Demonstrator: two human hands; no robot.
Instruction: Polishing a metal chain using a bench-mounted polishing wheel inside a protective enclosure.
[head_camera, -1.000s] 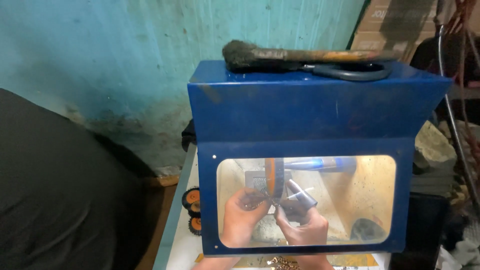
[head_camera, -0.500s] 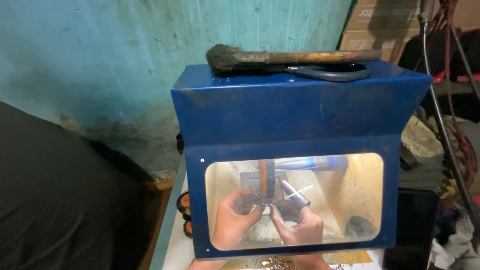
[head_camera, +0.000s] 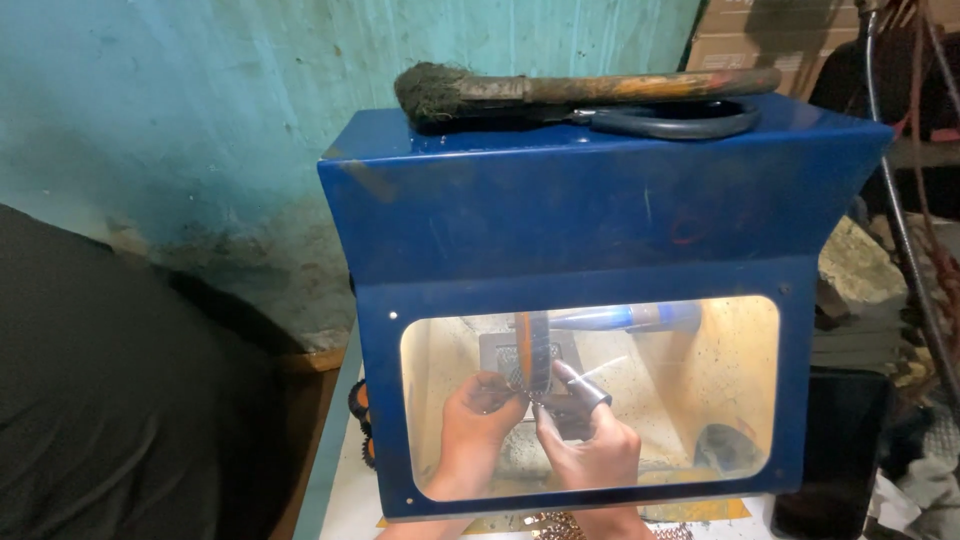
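Both my hands reach inside a blue metal hood (head_camera: 600, 200) and show through its lit window (head_camera: 700, 380). My left hand (head_camera: 478, 425) and my right hand (head_camera: 592, 445) pinch a small metal piece (head_camera: 528, 395) between them and press it against a spinning orange-edged wheel (head_camera: 532, 345). A metal guard covers one finger of my right hand. A blue shaft (head_camera: 620, 318) runs right from the wheel. The piece is too small to name its shape.
A worn brush with a wooden handle (head_camera: 590, 90) and a black loop of hose (head_camera: 670, 120) lie on top of the hood. A dark-clothed person (head_camera: 110, 400) sits at the left. Chain pieces (head_camera: 550, 522) lie at the hood's front. Turquoise wall behind.
The view has shifted slightly, so the hood sits a little more to the left. My hands stay at the wheel, the right one now a bit closer to it.
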